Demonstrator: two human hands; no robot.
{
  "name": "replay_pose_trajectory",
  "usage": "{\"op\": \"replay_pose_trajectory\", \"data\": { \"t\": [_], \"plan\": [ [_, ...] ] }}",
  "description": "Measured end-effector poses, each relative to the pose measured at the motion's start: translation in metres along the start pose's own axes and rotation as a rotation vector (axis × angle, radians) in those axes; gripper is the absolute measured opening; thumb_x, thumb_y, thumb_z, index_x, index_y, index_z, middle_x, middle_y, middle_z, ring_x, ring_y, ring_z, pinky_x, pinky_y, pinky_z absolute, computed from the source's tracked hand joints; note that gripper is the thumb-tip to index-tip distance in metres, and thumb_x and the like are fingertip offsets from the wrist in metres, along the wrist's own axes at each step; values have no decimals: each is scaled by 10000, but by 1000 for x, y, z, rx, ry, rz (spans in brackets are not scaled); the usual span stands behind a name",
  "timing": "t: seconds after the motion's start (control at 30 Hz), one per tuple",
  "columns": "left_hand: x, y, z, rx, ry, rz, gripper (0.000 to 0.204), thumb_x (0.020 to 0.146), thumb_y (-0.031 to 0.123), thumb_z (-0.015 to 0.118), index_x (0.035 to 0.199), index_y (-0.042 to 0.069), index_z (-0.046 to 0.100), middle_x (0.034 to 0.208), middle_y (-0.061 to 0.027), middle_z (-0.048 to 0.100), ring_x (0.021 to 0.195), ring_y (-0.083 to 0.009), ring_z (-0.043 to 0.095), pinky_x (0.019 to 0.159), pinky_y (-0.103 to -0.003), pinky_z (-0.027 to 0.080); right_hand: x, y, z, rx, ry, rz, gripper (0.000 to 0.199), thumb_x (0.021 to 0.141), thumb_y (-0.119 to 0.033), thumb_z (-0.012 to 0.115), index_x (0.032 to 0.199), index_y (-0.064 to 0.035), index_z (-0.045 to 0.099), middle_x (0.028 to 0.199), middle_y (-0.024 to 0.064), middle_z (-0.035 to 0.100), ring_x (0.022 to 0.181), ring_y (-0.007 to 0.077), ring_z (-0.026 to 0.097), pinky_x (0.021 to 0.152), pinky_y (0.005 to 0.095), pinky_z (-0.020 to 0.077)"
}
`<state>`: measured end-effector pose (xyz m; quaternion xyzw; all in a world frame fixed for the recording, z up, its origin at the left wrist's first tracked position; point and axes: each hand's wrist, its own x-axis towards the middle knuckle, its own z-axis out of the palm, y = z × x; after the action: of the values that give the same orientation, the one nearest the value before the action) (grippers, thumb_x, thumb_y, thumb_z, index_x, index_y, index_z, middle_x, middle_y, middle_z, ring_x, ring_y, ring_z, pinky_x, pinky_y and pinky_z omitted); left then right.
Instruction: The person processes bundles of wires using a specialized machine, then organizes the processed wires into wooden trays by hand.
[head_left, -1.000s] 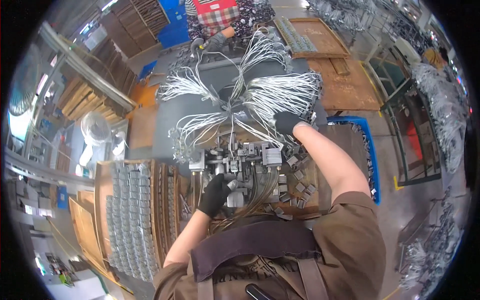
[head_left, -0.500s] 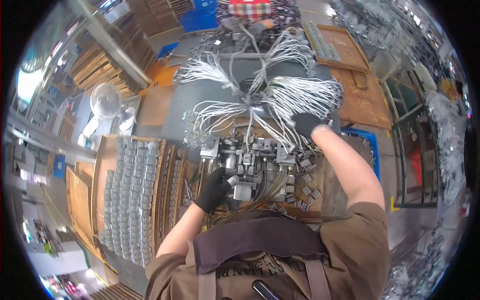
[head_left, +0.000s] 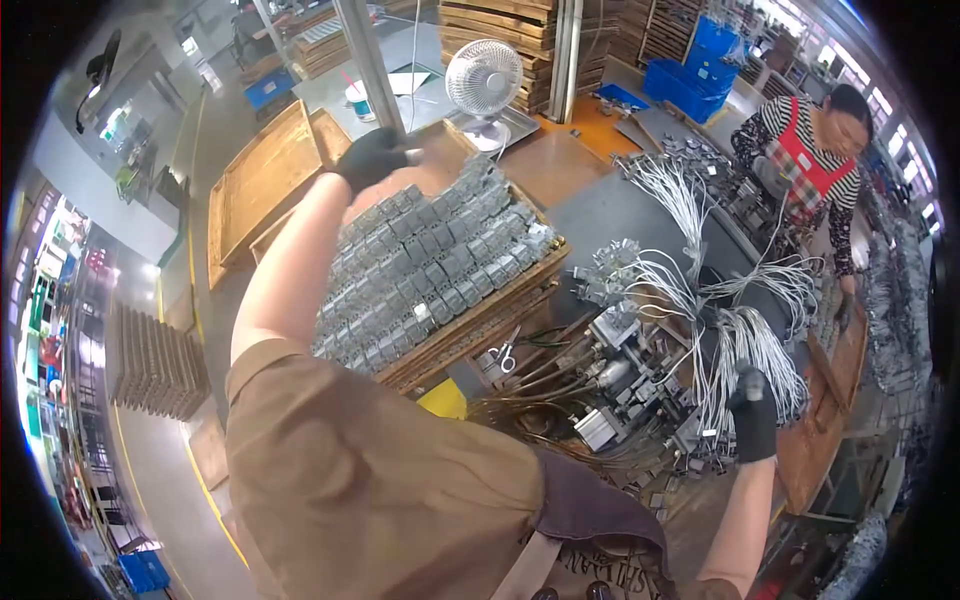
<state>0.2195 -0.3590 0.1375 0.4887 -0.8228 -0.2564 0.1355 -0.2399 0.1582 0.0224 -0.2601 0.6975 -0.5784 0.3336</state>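
- Since the earlier frames the view has swung far to the person's left; the metal fixture (head_left: 620, 385) that sat centred under both hands now lies low and right of middle
- The left hand (head_left: 372, 157), black-gloved, was at the fixture before; now it is stretched out at the far corner of the wooden tray (head_left: 470, 325), fingers curled; whether they grip anything cannot be told
- The right hand (head_left: 754, 418), also gloved, has come off the top of the wire bundles and now sits closed around a bunch of white wires (head_left: 745, 355) beside the fixture
- The wooden tray holds tight rows of small grey metal blocks (head_left: 420, 265), filling it
- A white desk fan (head_left: 484, 80) stands beyond the tray
- A person in a striped top (head_left: 812, 160) is across the bench
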Motion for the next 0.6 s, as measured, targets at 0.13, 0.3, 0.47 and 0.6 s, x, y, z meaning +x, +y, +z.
{"op": "replay_pose_trajectory", "data": {
  "t": [0.13, 0.3, 0.47, 0.6],
  "plan": [
    [14, -76, -7, -102, -243, -258, 829, 729, 509, 732, 1360, 43, 462, 1391, -141, 455, 1298, -237, 399, 1062, -358, 310, 27, -35, 66, -682, -68, -459, 332, 810, -332, 727, 935, -39, 633, 767, 28, 591, 719, 158, 595, 662, 279, 473],
    [26, -108, 28, -102, -382, -93, 620, 806, 438, 668, 1338, 156, 522, 1325, -54, 511, 1209, -216, 455, 999, -369, 362, 71, -50, 114, -693, -118, -629, 275, 803, -257, 699, 918, -18, 625, 895, 87, 575, 861, 213, 578, 783, 350, 453],
    [33, -106, 48, -134, -347, -161, 409, 803, 317, 573, 1121, 63, 615, 1103, -86, 617, 1022, -188, 537, 883, -354, 423, 58, -33, 151, -1196, -806, -632, 326, 775, -363, 708, 891, -64, 652, 881, 102, 626, 831, 295, 627, 757, 424, 477],
    [31, -108, 48, -149, -278, -52, 342, 799, 264, 573, 1070, 59, 607, 978, -62, 609, 876, -161, 542, 798, -304, 439, 43, -46, 153, -1416, -330, -881, 227, 748, -309, 697, 841, -108, 648, 846, 128, 629, 784, 323, 623, 696, 459, 461]
  ]
}}
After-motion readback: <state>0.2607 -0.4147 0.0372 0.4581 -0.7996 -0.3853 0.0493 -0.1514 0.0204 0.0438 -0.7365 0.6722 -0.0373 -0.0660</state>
